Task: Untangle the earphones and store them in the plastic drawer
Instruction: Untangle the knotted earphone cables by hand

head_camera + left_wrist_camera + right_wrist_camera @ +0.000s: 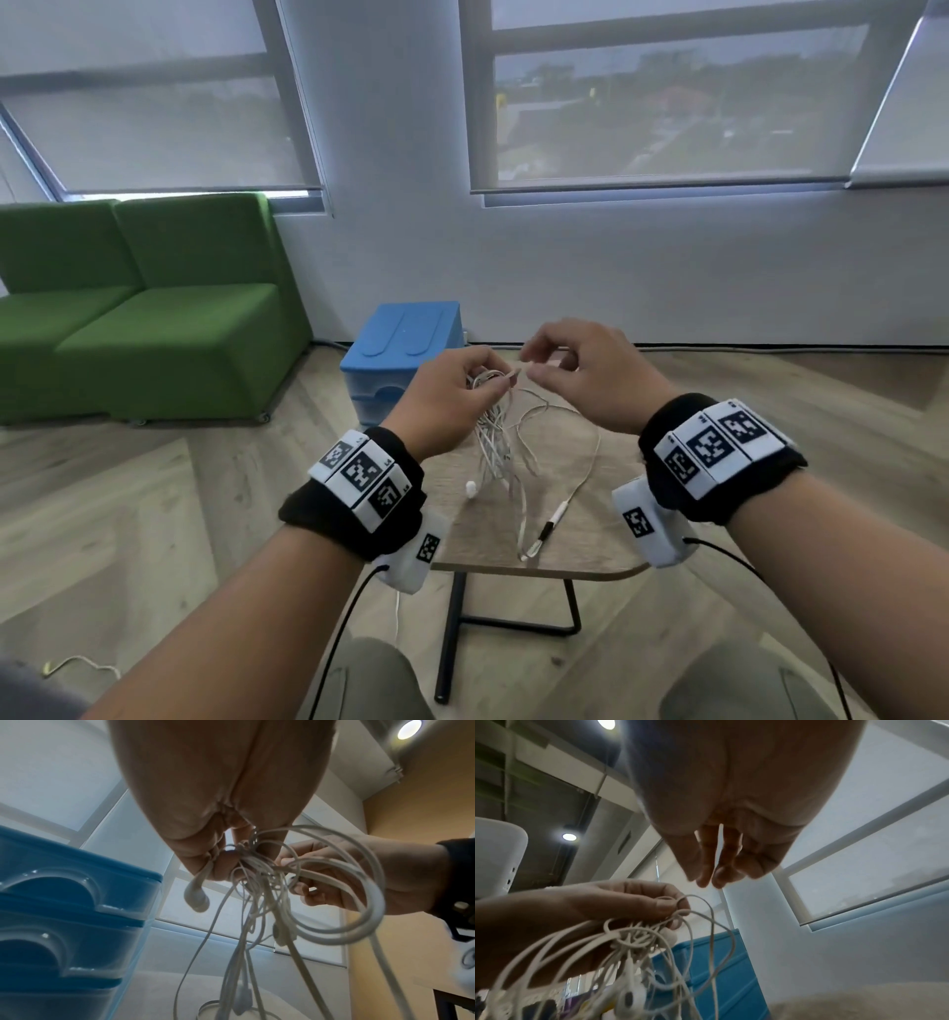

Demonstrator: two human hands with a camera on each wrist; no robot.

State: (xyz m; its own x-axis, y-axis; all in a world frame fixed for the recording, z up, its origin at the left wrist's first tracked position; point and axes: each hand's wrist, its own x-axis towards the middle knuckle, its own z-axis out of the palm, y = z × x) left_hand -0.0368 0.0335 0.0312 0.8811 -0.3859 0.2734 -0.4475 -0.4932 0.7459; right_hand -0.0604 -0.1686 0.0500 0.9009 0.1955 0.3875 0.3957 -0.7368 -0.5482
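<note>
A green sofa (138,308) stands on the wood floor (128,514) at the left, under the blinds (667,103). The blue plastic drawer (395,349) sits at the far edge of the small wooden table (565,545), its stacked fronts showing close in the left wrist view.

The left hand (447,395) is raised over the table's middle, thumb and fingers curled round a bunch of white earphones (495,437). The knot is at its fingertips; loops and loose ends hang down from there, and the lowest ones, with an inline remote (557,516), lie on the table toward its near edge. One earbud (196,898) dangles just below the left fingers.

The right hand (580,370) is just beside the left, a little higher. Its fingers (706,862) are loosely bent and point down at the knot, and in the right wrist view they hold nothing and stand apart from the cord.

Black wrist bands (359,488) carry square markers.
</note>
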